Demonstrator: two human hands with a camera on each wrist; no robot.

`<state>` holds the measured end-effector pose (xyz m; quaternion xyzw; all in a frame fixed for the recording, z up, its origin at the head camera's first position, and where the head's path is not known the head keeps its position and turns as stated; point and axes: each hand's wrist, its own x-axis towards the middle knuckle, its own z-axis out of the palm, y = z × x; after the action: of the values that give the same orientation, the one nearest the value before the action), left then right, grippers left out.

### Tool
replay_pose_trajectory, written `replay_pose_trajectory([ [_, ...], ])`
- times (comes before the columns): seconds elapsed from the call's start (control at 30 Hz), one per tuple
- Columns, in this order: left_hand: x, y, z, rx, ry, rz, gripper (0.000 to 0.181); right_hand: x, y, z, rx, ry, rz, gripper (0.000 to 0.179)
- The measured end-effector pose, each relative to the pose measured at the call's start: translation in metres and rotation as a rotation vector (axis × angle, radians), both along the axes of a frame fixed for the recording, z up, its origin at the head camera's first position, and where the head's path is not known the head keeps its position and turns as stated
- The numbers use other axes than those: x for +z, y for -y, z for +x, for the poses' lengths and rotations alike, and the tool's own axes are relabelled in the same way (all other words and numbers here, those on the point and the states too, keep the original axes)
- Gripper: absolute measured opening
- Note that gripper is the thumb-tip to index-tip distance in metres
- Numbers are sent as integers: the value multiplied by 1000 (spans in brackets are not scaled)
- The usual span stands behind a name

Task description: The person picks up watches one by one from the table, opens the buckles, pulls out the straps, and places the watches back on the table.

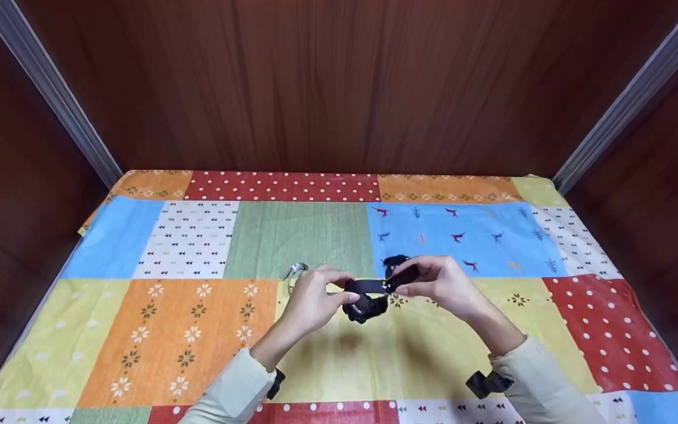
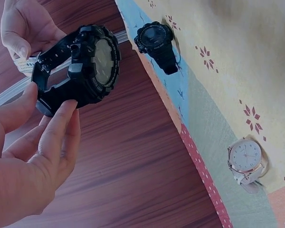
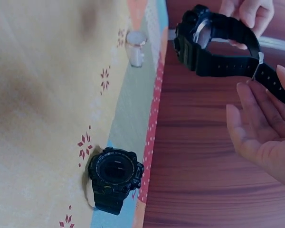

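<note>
Both hands hold a black wristwatch [image 1: 365, 307] up over the table, its strap bent into a loop. My left hand [image 1: 311, 299] pinches the strap band between thumb and fingers on one side. On the other side, my right hand [image 1: 444, 284] grips the strap's free end between thumb and fingers. In the right wrist view, a metal buckle [image 3: 261, 59] sits on the punched strap near the right fingertips. The dial faces away from the hands in the left wrist view.
A second black wristwatch [image 3: 115, 172] lies on the patchwork tablecloth [image 1: 192, 335], beyond the right hand. Behind the left hand lies a wristwatch with a white dial [image 2: 246, 155] and a pale strap. Brown wood-grain panels [image 1: 339, 88] enclose the table's back and sides.
</note>
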<state>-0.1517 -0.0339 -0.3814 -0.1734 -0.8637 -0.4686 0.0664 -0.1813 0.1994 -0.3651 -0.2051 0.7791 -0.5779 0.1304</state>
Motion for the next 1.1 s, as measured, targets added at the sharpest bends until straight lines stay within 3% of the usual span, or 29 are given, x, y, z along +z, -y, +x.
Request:
replay_pose_trajectory([
  [0.47,2,-3,-3,11,9,-43,27,0,6,1,-76,23,-51,30],
  [0.7,1,-10,-3,-5,-42,-24,31,1,9,1,-94,15,-65,29],
  [1.1,6,-22,-2,-41,-100,20,11,0,14,3,-125,-17,-31,32],
])
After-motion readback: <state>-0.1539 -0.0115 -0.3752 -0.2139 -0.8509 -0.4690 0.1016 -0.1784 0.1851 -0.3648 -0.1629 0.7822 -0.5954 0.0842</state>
